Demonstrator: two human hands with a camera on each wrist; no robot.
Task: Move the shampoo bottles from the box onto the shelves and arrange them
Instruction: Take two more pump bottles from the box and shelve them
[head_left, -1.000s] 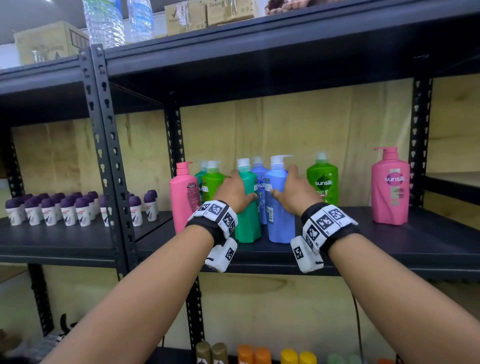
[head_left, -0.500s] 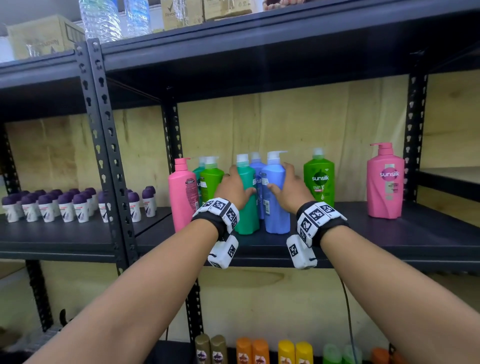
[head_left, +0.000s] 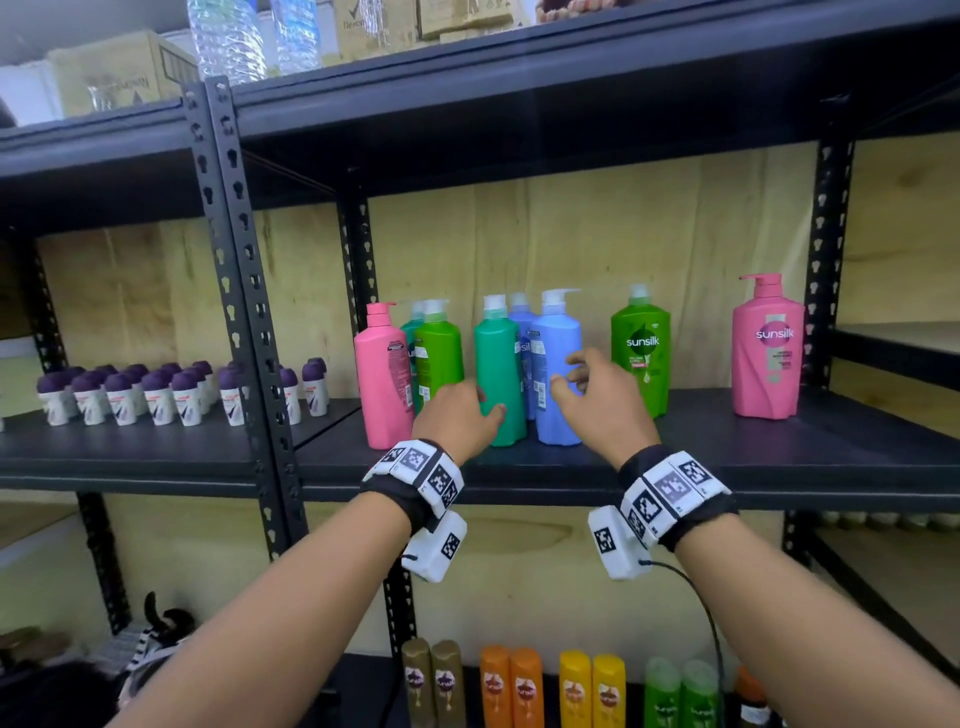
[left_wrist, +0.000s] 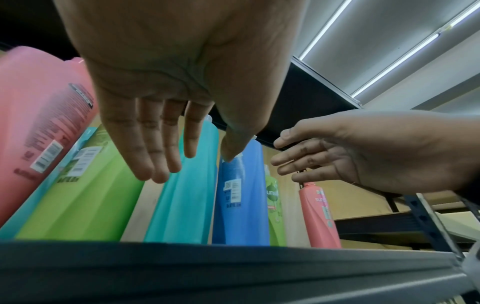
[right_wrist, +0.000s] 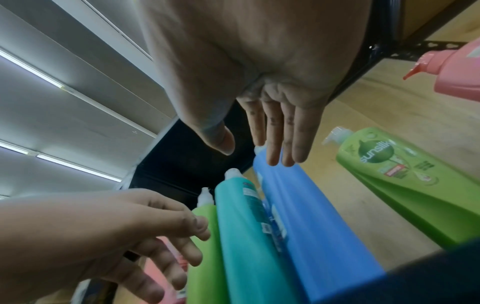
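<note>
Several shampoo bottles stand upright on the black middle shelf (head_left: 727, 467). From the left in the head view: pink (head_left: 384, 374), green (head_left: 439, 358), teal (head_left: 498, 369), blue (head_left: 558, 364), then a green Sunsilk bottle (head_left: 641, 348) and a pink Sunsilk bottle (head_left: 769, 348) further apart. My left hand (head_left: 467, 415) hovers just in front of the teal bottle (left_wrist: 187, 195), fingers straight, holding nothing. My right hand (head_left: 571, 379) is spread in front of the blue bottle (right_wrist: 311, 216) and grips nothing. The box is not in view.
Small purple-capped roll-on bottles (head_left: 156, 395) fill the left shelf bay beyond a black upright post (head_left: 244, 291). Brown, orange, yellow and green bottles (head_left: 519, 686) line the shelf below. Boxes and water bottles (head_left: 228, 36) sit on top. Bare shelf lies between the two Sunsilk bottles.
Both hands have let go of the teal and blue bottles and drawn back towards me with fingers loosened. The bottles stay upright in place.
</note>
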